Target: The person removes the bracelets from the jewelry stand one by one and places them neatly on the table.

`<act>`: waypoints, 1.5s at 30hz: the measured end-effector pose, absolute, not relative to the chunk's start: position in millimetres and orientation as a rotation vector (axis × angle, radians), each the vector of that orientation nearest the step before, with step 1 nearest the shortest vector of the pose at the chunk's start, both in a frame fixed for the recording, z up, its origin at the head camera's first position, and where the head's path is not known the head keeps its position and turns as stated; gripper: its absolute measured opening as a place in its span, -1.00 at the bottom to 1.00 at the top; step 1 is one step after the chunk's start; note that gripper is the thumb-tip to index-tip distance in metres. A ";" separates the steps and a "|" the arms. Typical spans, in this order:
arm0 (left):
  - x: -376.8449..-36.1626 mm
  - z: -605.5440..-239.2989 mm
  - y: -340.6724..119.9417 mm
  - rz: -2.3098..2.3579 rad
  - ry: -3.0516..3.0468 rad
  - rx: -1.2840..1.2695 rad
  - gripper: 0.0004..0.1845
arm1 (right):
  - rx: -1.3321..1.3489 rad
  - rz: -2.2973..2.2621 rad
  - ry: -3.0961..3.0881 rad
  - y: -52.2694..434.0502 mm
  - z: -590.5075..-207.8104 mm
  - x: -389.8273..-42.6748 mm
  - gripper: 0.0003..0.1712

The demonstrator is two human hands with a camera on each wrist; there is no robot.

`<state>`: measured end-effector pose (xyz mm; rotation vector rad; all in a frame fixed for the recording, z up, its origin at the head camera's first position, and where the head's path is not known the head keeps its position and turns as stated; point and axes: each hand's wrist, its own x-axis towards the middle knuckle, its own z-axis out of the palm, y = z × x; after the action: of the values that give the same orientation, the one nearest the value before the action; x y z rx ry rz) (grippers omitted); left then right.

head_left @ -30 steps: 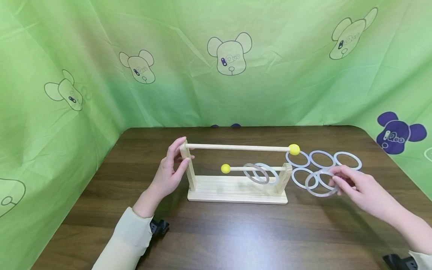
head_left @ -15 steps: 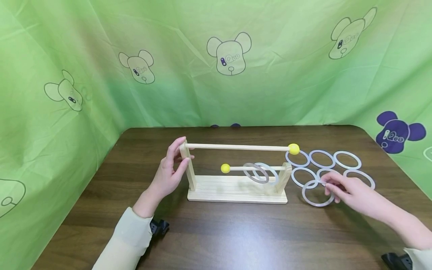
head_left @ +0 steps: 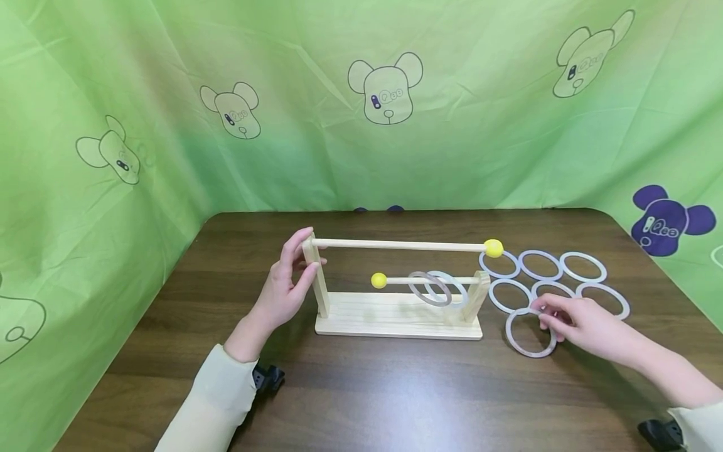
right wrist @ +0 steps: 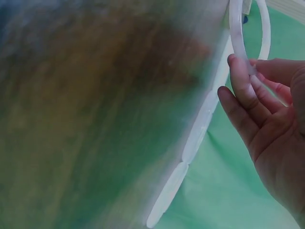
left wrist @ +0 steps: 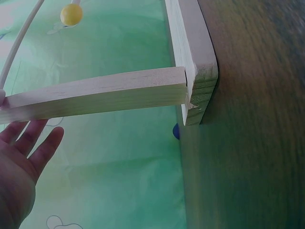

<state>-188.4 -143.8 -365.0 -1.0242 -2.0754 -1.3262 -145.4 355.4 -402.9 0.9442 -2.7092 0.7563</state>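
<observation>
A wooden rack [head_left: 395, 317] stands mid-table with two rods tipped by yellow balls [head_left: 493, 248]. Two white rings [head_left: 437, 289] hang on the lower rod. My left hand [head_left: 302, 254] rests with straight fingers against the rack's left post [head_left: 319, 282]; the left wrist view shows that hand [left wrist: 24, 157] flat beside the post [left wrist: 95, 95]. Right of the rack, my right hand [head_left: 545, 314] pinches a white ring [head_left: 522, 339] by its near edge, low over the table. The right wrist view shows my fingertips [right wrist: 238, 71] on that ring [right wrist: 237, 28].
Several more white rings [head_left: 539, 265] lie flat in two rows on the dark wooden table [head_left: 395, 389], behind my right hand. A green printed curtain [head_left: 361, 125] closes in the back and both sides. Black wrist mounts [head_left: 268, 378] sit near the front edge.
My right hand has brought its ring down and nearer, from above the row of rings to low over the table. The left hand and the rack have stayed put.
</observation>
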 end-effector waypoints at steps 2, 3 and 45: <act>-188.9 -365.4 -143.7 -1.328 -2.074 -1.024 -0.38 | 0.959 0.735 -2.690 356.7 -405.2 -146.9 -0.63; -189.1 -365.6 -143.7 -1.330 -2.073 -1.024 -0.38 | 0.965 0.715 -2.679 357.2 -406.2 -147.7 -0.61; -188.0 -365.3 -143.1 -1.293 -2.074 -1.022 -0.36 | 0.853 0.471 -2.735 352.9 -410.9 -156.1 -0.61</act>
<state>-188.0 -143.1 -365.3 -1.0219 -2.0736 -1.2929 -156.1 352.9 -410.9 0.8527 -2.7351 0.4715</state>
